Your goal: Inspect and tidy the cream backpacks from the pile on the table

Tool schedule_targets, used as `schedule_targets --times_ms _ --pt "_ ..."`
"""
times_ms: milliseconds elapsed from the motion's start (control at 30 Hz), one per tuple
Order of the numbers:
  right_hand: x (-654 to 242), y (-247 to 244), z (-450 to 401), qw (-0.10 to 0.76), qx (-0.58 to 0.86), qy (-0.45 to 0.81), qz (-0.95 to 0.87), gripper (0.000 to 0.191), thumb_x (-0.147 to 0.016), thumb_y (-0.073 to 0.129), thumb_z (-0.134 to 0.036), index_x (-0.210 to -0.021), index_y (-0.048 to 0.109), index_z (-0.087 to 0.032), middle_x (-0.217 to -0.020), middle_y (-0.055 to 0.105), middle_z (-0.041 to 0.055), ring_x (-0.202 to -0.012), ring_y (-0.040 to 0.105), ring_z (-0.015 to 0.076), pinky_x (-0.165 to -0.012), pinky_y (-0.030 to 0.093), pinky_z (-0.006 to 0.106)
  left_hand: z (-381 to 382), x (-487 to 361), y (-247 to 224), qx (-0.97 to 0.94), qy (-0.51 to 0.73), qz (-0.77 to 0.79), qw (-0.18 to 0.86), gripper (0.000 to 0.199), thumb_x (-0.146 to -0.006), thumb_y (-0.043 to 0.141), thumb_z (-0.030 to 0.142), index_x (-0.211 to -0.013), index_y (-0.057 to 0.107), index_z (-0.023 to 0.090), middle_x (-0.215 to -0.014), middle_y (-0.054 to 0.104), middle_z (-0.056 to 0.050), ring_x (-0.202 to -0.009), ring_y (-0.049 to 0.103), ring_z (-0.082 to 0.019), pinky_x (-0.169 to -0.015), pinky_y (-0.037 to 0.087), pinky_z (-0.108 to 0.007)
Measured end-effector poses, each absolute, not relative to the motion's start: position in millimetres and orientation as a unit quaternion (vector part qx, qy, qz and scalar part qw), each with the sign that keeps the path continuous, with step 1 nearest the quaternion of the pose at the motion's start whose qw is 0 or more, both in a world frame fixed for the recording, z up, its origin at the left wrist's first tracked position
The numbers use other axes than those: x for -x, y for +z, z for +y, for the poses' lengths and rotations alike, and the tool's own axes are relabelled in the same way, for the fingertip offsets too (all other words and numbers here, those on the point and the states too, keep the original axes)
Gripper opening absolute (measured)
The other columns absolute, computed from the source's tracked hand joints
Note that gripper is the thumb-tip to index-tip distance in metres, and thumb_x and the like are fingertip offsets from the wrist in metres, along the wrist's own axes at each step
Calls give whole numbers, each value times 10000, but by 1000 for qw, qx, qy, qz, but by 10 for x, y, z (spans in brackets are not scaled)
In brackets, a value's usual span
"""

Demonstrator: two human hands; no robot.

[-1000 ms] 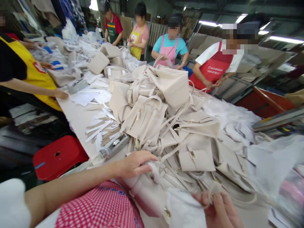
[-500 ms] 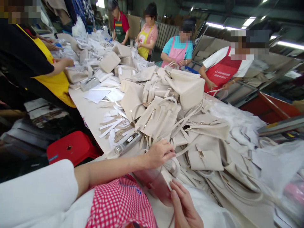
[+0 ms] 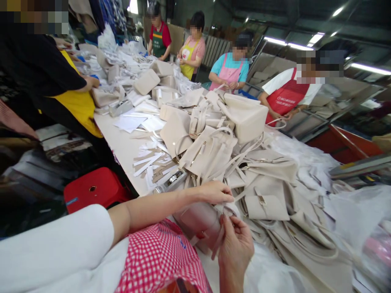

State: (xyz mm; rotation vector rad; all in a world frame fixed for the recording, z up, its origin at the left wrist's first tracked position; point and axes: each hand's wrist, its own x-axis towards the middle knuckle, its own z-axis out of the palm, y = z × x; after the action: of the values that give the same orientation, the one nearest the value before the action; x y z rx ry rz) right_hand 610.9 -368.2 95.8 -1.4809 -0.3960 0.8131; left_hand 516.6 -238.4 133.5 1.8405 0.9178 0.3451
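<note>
While the left hand lingers, the right hand (strap pinched) has risen.

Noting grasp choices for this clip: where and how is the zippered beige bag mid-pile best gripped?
Probably by its arched handle, from above: the loop curves out at the upper end, while the body of the bag lies slanted among loose straps.

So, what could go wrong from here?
The strap in the right hand might catch on the heaped bags. The left forearm, close to the metal tool, could knock it. The near bag, close against the apron, might slip.
</note>
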Motion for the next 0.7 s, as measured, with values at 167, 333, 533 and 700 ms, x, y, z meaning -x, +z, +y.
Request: schedule_targets --times_ms 167,333,533,700 --pt "-6193 915 -3713 633 605 447 -180 528 -555 917 -405 -916 602 -186 -755 741 -6 -664 704 148 -644 585 231 -2436 -5246 1450 -870 241 333 271 195 -911 574 266 -772 669 167 -830 624 -36 -788 549 -158 -712 403 -252" --pt "-6323 891 -3841 612 577 495 -219 512 -616 890 -415 -979 604 -194 -812 753 10 -707 718 170 -621 580 231 -2886 -5068 1428 -931 272 175 171 280 -962 467 222 -765 664 190 -945 639 -65 -857 553 -167 -755 428 -266" --pt "-6413 839 -3821 558 579 545 -238 645 -562 909 -437 -1068 568 -229 -870 771 29 -683 722 208 -603 584 289 -3210 -4902 1031 -826 334 293 347 284 -970 497 302 -871 716 152 -948 625 -83 -904 582 -173 -831 479 -265" --pt "-6394 809 -3789 532 600 550 -233 650 -546 893 -489 -1060 615 -206 -799 767 19 -669 718 224 -601 596 308 -3161 -4945 955 -744 327 332 478 161 -899 627 276 -916 735 157 -891 698 -55 -868 620 -166 -852 484 -266"
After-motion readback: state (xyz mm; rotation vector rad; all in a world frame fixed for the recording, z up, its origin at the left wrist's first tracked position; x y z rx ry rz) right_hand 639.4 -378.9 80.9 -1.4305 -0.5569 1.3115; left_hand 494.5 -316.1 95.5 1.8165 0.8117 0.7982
